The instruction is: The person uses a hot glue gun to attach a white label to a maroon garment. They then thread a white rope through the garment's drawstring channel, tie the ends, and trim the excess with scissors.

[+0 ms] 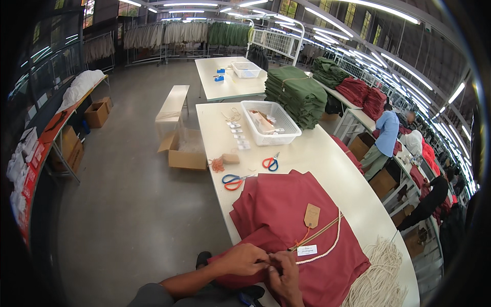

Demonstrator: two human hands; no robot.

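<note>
A stack of dark red cloth garments [327, 192] lies on the near part of the white table. The top one carries a brown card tag [311, 216] on an orange string, a small white label [307, 250] and a white cord [335, 240]. At its near edge my left hand [249, 260] and my right hand [284, 276] meet, fingers pinched on the red cloth. Any smaller thing between the fingertips is hidden. Beyond the stack lie scissors [233, 181] and a second pair of scissors [271, 162], both with red and blue handles.
A bundle of white cords [377, 276] lies right of the garments. Farther back on the table [217, 123] are a white plastic basket [271, 139], small white labels [238, 136] and folded green garments [296, 94]. An open carton [186, 158] stands left. People [386, 133] work at right.
</note>
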